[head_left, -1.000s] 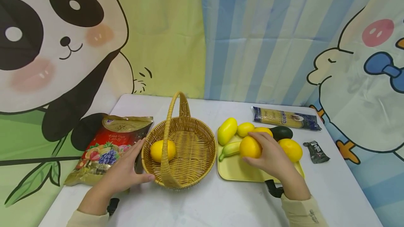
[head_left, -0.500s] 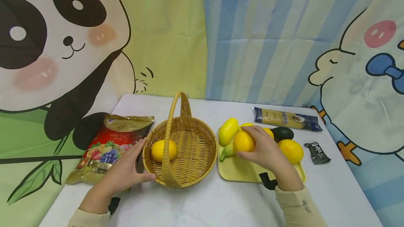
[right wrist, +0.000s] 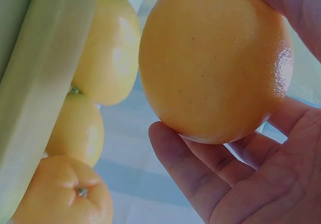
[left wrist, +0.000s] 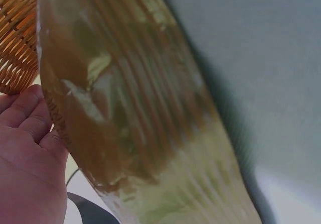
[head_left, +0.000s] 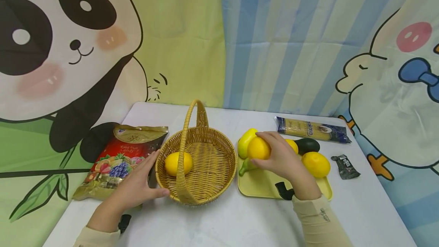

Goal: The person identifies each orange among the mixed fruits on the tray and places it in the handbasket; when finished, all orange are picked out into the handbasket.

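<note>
An orange [head_left: 258,148] is gripped by my right hand [head_left: 284,158], thumb on one side and fingers on the other. In the head view it overlaps a yellow mango-shaped fruit [head_left: 244,144] and a banana [head_left: 244,167] at the left of the yellow tray [head_left: 255,190]. My left hand [head_left: 135,188] lies along the left side of the wicker basket [head_left: 209,167], fingers extended and thumb near the rim. Its fingertips reach the weave [left wrist: 17,68] in the left wrist view. Inside the basket, left of centre, sits a yellow-orange round fruit [head_left: 170,164], partly behind the handle.
A red and gold fruit candy bag [head_left: 118,159] lies beside my left hand. The tray also holds a dark green fruit [head_left: 307,146] and another orange [head_left: 316,164]. Behind it lies a pasta packet [head_left: 310,129]; a small dark wrapped packet [head_left: 345,167] is at right.
My right hand has moved left and slightly up with the orange, toward the tray's left side. The left hand stays at the basket.
</note>
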Tool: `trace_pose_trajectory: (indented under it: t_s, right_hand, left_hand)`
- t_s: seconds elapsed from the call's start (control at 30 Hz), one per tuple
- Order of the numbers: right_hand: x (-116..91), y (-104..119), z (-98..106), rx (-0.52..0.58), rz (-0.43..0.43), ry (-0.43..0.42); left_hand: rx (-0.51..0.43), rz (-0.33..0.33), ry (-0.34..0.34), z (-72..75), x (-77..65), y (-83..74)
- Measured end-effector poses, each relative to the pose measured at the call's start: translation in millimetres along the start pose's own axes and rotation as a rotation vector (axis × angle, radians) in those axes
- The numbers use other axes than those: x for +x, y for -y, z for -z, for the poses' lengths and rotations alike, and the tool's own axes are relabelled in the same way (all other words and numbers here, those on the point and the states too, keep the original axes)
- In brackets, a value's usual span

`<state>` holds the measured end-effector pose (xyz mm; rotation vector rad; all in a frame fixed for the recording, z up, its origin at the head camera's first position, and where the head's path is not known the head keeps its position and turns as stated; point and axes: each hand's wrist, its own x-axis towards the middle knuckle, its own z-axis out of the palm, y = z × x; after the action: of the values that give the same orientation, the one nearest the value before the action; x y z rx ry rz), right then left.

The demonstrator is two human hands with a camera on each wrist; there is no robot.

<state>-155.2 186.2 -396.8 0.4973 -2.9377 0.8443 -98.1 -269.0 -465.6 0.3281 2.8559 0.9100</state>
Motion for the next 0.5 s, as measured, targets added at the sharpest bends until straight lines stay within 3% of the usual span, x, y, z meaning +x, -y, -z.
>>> trace_pose_trajectory:
  t_s: [0.5]
  right_hand:
    - [20, 31, -5, 0.007, 0.088, 0.006]
  left_hand:
    - [-0.001, -0.011, -0.005, -1.9, 1.9, 2.5]
